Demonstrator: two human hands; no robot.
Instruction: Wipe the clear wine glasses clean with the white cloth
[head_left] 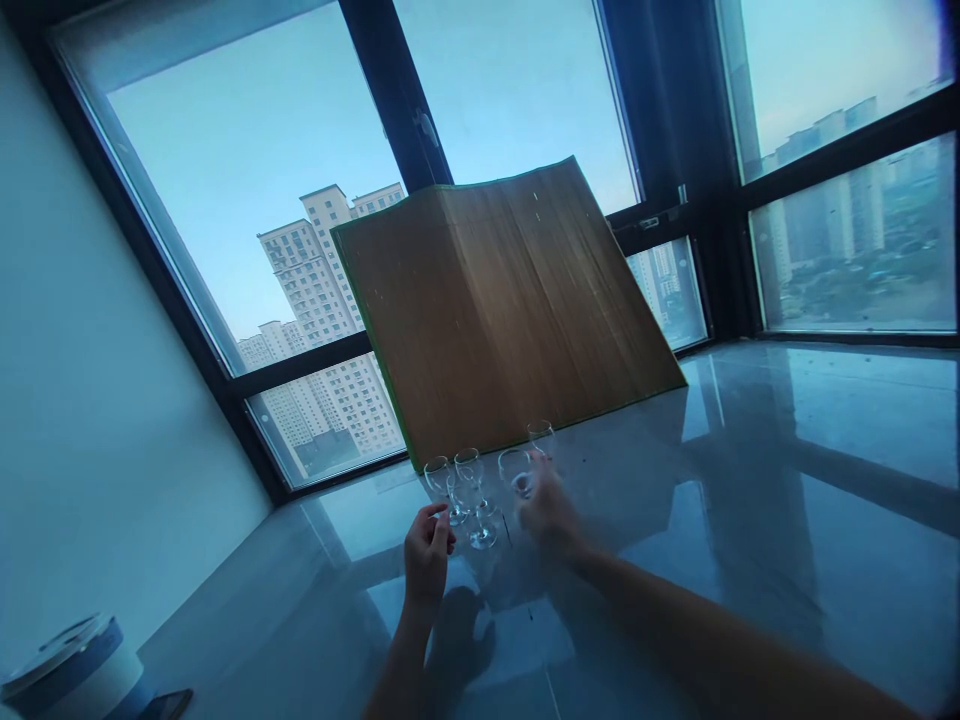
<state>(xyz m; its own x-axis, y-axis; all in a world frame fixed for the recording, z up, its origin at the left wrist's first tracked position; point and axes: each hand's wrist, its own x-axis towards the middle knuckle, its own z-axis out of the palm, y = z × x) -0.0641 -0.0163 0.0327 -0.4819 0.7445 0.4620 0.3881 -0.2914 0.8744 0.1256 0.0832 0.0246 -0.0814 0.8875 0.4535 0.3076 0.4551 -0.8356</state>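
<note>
Several clear stemmed glasses stand close together on the glossy surface, among them a wine glass (467, 466) and another wine glass (436, 472) beside it. To their left my left hand (427, 555) is loosely curled, its fingertips by the glass stems; nothing shows in its fingers. My right hand (551, 515), a little blurred, closes around a glass (514, 466) right of the group; its exact grip is partly hidden. Just beyond that hand is a further glass (540, 436), near the lower edge of the brown board.
A folded wooden board (510, 310) with green edging leans against the dark-framed windows (390, 90). A pale wall (82, 350) rises on the left. At lower left stand a white and blue round container (82, 670) and a dark flat object (169, 704).
</note>
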